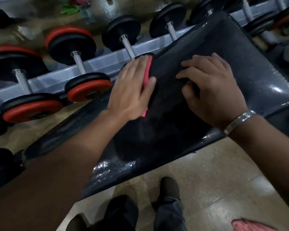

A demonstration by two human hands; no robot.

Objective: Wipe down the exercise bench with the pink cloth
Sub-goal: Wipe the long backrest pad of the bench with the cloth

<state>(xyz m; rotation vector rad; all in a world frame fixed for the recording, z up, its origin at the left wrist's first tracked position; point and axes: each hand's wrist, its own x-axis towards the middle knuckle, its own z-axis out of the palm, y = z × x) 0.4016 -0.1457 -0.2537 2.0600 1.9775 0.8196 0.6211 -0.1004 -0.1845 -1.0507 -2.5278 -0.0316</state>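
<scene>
A black padded exercise bench (pixel 250 52) runs diagonally from lower left to upper right. My left hand (pixel 132 87) lies flat on the pink cloth (pixel 148 70), pressing it against the bench's far edge; only a thin strip of the cloth shows past my fingers. My right hand (pixel 212 90) rests on the bench top to the right of the cloth, fingers curled and spread, with nothing in it. A silver bracelet (pixel 238 121) sits on the right wrist.
Behind the bench, a grey rack (pixel 60 75) holds several black and red dumbbells (pixel 88 90). My feet (pixel 169 185) stand on the tiled floor in front of the bench. A pink fabric piece (pixel 250 225) lies at the bottom right.
</scene>
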